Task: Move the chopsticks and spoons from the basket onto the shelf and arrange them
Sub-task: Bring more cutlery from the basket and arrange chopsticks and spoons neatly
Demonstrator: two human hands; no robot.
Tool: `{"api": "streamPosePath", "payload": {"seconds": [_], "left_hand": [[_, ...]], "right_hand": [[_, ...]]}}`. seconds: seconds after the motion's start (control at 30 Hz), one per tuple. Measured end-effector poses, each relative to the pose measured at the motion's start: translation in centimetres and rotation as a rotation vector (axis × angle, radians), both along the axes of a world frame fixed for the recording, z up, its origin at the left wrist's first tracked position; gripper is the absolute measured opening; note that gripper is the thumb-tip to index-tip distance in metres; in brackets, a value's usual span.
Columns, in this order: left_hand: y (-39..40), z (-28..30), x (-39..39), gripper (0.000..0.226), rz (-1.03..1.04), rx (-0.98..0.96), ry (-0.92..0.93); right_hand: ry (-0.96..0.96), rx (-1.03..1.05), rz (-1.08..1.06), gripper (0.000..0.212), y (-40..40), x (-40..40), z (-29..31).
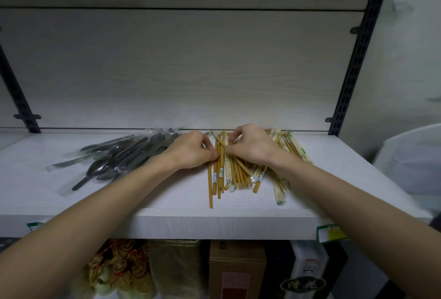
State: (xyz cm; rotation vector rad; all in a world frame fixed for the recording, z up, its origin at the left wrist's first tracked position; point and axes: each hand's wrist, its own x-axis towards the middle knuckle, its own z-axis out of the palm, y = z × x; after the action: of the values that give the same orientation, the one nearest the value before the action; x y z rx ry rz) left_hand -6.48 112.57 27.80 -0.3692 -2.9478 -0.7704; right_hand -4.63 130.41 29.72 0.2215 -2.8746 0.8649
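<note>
Together, both hands worked at the pile of chopsticks (pixel 229 167) on the white shelf (pixel 167 200). The left hand (pixel 191 151) lay at the left edge of the pile, fingers curled down and pinching one of the brown sticks near its middle. The right hand (pixel 250 147) sat just beside it on top of the pile, fingers bent and gripping several sticks, its thumb close to the left hand's fingertips. Both forearms reached in from the near edge of the shelf.

The chopsticks lay roughly parallel, running near to far, right of the shelf's centre. Brown ones with paper bands filled the left part of the pile, and one long stick jutted nearer than the rest. Paler ones in clear wrappers (pixel 281 189) lay on the right, some slanted across the others.

The spoons (pixel 114 157), metal and sealed in clear plastic sleeves, sat in a loose heap on the left part of the shelf, close to the left wrist, handles pointing various ways.

Below the shelf stood boxes (pixel 236 272) and a bag of yellow items (pixel 119 270). A green price tag (pixel 330 233) hung on the shelf's front edge at the right.
</note>
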Motion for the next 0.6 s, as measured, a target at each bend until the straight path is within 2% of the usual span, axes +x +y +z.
{"api": "streamPosePath", "payload": {"seconds": [0.23,0.33,0.43,0.6], "left_hand": [[0.5,1.0,0.0,0.023,0.011,-0.081,-0.092],[0.9,0.6,-0.1,0.027,0.034,-0.218,0.033],[1.3,-0.1,0.1,0.03,0.039,-0.219,0.204],[2.3,-0.3,0.3,0.047,-0.06,-0.259,0.211]], "right_hand": [[0.019,0.13,-0.041,0.018,0.5,0.2,-0.5],[0.057,0.158,-0.064,0.015,1.6,0.5,-0.9],[0.084,0.165,-0.077,0.017,2.7,0.8,-1.0],[0.095,0.185,-0.074,0.019,4.5,1.2,-0.9]]}}
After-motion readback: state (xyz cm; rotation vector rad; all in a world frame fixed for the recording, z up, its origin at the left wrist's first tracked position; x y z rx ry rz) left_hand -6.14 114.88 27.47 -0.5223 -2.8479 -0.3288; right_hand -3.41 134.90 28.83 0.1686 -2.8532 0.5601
